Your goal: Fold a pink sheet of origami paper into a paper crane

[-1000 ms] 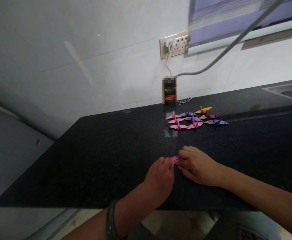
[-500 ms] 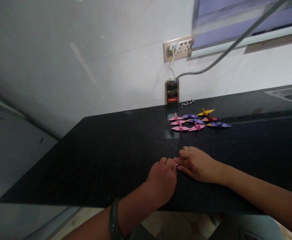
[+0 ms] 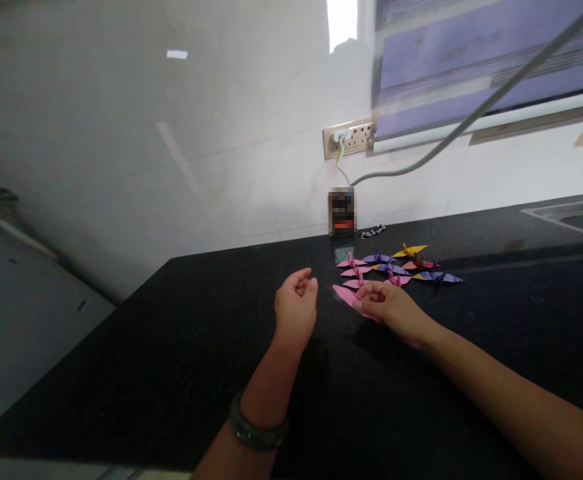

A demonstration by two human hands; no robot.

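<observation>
My right hand (image 3: 394, 308) pinches a pink folded paper crane (image 3: 346, 295) between thumb and fingers, raised over the black counter. Its pointed wing sticks out to the left, and the rest is covered by my fingers. To the left, apart from the paper, my left hand (image 3: 296, 308) is lifted with loosely curled fingers. A gap shows between thumb and fingertips, and it holds nothing. Just beyond my right hand lie several paper cranes in rows: pink ones (image 3: 354, 263), purple ones (image 3: 438, 277), a red one (image 3: 422, 265) and a yellow one (image 3: 411, 251).
The black counter (image 3: 196, 333) runs up to a white wall. A pixelated dark box (image 3: 342, 212) stands against the wall beside a small patterned strip (image 3: 373, 231). Above it are a socket panel (image 3: 358, 138) and a grey cable (image 3: 431, 157). A sink edge (image 3: 561, 219) shows at right.
My hands have parted. The left has let go of the pink paper and moved up and left, while the right has lifted the paper toward the cranes. The camera view has tilted upward.
</observation>
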